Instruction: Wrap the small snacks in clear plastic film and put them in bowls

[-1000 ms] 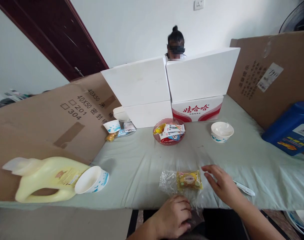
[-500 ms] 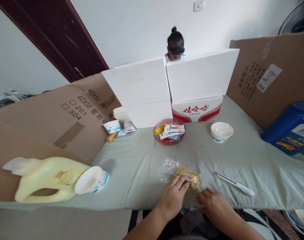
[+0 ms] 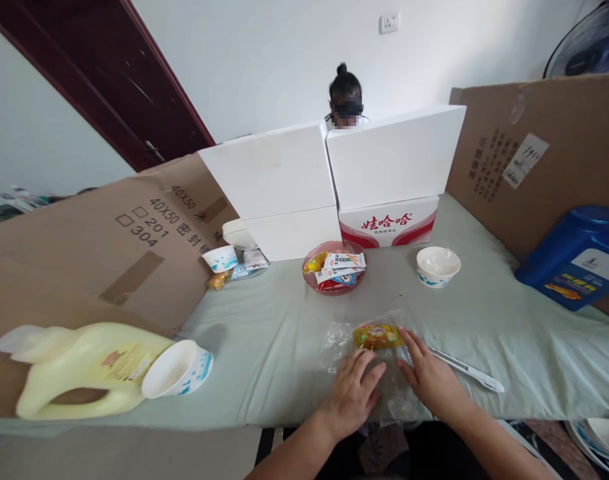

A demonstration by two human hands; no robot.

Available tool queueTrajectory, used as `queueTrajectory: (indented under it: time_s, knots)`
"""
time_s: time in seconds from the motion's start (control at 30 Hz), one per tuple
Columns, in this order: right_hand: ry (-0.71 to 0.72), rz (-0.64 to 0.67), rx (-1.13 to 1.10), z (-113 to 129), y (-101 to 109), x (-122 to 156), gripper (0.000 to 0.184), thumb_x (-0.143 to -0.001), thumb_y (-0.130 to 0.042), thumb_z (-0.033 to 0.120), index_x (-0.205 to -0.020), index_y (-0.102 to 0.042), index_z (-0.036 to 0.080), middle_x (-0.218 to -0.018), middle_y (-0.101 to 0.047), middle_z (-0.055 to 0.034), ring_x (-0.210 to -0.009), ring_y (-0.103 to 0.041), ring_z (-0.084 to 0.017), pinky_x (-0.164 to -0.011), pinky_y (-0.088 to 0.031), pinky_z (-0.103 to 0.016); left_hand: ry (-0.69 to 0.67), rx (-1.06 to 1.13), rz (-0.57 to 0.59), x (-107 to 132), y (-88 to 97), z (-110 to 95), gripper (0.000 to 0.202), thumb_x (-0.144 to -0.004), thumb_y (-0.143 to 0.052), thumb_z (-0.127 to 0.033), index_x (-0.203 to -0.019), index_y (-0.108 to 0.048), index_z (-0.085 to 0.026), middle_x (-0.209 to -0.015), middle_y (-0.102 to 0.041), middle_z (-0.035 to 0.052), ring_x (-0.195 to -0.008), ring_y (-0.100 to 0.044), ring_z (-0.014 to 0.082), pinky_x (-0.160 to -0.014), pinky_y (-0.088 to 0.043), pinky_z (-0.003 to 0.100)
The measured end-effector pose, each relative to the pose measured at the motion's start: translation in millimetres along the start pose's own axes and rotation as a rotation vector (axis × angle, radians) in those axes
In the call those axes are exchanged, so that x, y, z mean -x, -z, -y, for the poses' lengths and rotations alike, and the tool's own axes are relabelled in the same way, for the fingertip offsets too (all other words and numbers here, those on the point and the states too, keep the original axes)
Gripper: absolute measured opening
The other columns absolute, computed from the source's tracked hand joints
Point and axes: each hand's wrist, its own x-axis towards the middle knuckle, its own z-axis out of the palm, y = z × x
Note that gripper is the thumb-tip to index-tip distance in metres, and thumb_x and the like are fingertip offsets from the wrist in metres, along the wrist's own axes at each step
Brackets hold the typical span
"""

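A yellow wrapped snack packet (image 3: 378, 337) lies on clear plastic film (image 3: 337, 343) near the table's front edge. Just below the packet, my left hand (image 3: 351, 390) rests on the film with its fingers apart, holding nothing. My right hand (image 3: 434, 380) is open too, its fingertips at the packet's right end; whether they press on it I cannot tell. Close to the right hand lies a white and grey utility knife (image 3: 469, 370), its near part behind my fingers. Farther back stands a pink glass bowl (image 3: 311, 283) holding snack packets.
White boxes (image 3: 284, 170) rise at the back, with a person (image 3: 345, 93) behind. Cardboard walls (image 3: 119, 247) flank the table. At left lie a yellow jug (image 3: 99, 347) and a paper bowl (image 3: 179, 370); at right are another paper bowl (image 3: 438, 267) and a blue bottle (image 3: 579, 257).
The packet now lies straighter across the film. My left hand has drawn back off it, and my right hand has reached forward to its right end. The plastic film appears more spread out.
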Motion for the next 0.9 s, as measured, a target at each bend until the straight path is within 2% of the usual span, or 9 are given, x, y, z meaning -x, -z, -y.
queueTrajectory:
  time_s: [0.1,0.17,0.3,0.47,0.53,0.6,0.7,0.77,0.9]
  knots:
    - [-0.019,0.069,0.040,-0.7,3.1,-21.7,0.057,-0.090,-0.048,0.029,-0.145,-0.034,0.020,-0.133,-0.054,-0.0157,-0.095,-0.066,-0.025,-0.075,-0.055,-0.038,0.088,0.085,0.064,2.8,4.5,3.4,0.059,-0.076,-0.072,-0.030,-0.130,-0.049,-0.023,-0.133,-0.049,0.0119,-0.122,-0.050,0.0321,-0.099,-0.048,0.051]
    - [0.029,0.080,0.050,-0.5,3.7,-35.0,0.056,-0.085,-0.056,0.025,-0.139,-0.043,0.020,-0.127,-0.057,-0.0143,-0.101,-0.063,-0.026,-0.083,-0.052,-0.038,0.137,0.133,0.050,-0.2,10.5,6.7,0.061,-0.074,-0.075,-0.033,-0.128,-0.050,-0.023,-0.129,-0.051,0.0115,-0.117,-0.054,0.0307,-0.097,-0.050,0.049]
    - [0.259,0.043,-0.015,-1.3,-5.1,-52.7,0.035,-0.089,-0.048,0.020,-0.123,-0.059,0.020,-0.115,-0.063,-0.0106,-0.108,-0.057,-0.023,-0.094,-0.046,-0.038,0.162,0.151,-0.013,-18.6,20.9,13.6,0.043,-0.081,-0.064,-0.017,-0.122,-0.053,-0.022,-0.118,-0.058,0.0085,-0.110,-0.057,0.0248,-0.097,-0.050,0.043]
    - [0.291,-0.074,0.042,-9.6,-29.3,-52.5,0.039,-0.096,-0.041,0.027,-0.131,-0.053,0.015,-0.131,-0.058,-0.0133,-0.127,-0.044,-0.030,-0.103,-0.037,-0.050,0.049,0.011,0.149,-52.8,20.6,29.3,0.064,-0.075,-0.067,-0.014,-0.134,-0.046,-0.024,-0.138,-0.050,0.0094,-0.130,-0.043,0.0324,-0.105,-0.039,0.054]
    - [0.293,-0.072,0.052,-13.4,-34.5,-50.2,0.044,-0.097,-0.042,0.035,-0.135,-0.049,0.015,-0.135,-0.055,-0.0137,-0.131,-0.042,-0.031,-0.104,-0.036,-0.050,0.038,-0.016,0.187,-63.0,21.2,38.3,0.064,-0.074,-0.068,-0.014,-0.134,-0.048,-0.024,-0.133,-0.055,0.0092,-0.126,-0.046,0.0321,-0.104,-0.039,0.055]
    - [0.309,-0.069,0.035,-16.0,-36.0,-49.0,0.048,-0.097,-0.043,0.041,-0.138,-0.046,0.015,-0.136,-0.055,-0.0139,-0.130,-0.043,-0.029,-0.104,-0.036,-0.048,0.051,0.008,0.187,-70.8,26.6,47.7,0.056,-0.074,-0.068,-0.013,-0.128,-0.054,-0.023,-0.119,-0.063,0.0074,-0.115,-0.053,0.0286,-0.100,-0.043,0.050]
    - [0.298,-0.091,0.021,-17.5,-36.2,-49.6,0.051,-0.096,-0.043,0.045,-0.137,-0.046,0.015,-0.133,-0.057,-0.0143,-0.128,-0.046,-0.028,-0.103,-0.038,-0.047,0.074,0.117,0.114,-82.2,45.5,62.1,0.046,-0.073,-0.071,-0.015,-0.117,-0.061,-0.022,-0.104,-0.067,0.0054,-0.103,-0.056,0.0250,-0.091,-0.049,0.041]
    - [0.280,-0.103,0.035,-17.5,-37.4,-50.6,0.050,-0.096,-0.044,0.044,-0.136,-0.047,0.015,-0.132,-0.057,-0.0144,-0.127,-0.047,-0.029,-0.103,-0.038,-0.047,0.074,0.175,0.001,-92.4,62.2,73.4,0.042,-0.074,-0.072,-0.016,-0.115,-0.062,-0.022,-0.105,-0.066,0.0055,-0.102,-0.055,0.0237,-0.090,-0.049,0.039]
    - [0.271,-0.098,0.076,-16.9,-41.2,-52.1,0.043,-0.095,-0.046,0.040,-0.131,-0.053,0.017,-0.133,-0.057,-0.0121,-0.127,-0.047,-0.028,-0.102,-0.038,-0.047,0.109,0.054,-0.248,-116.9,89.0,102.5,0.039,-0.078,-0.069,-0.017,-0.116,-0.060,-0.020,-0.113,-0.060,0.0084,-0.112,-0.050,0.0260,-0.100,-0.042,0.046]
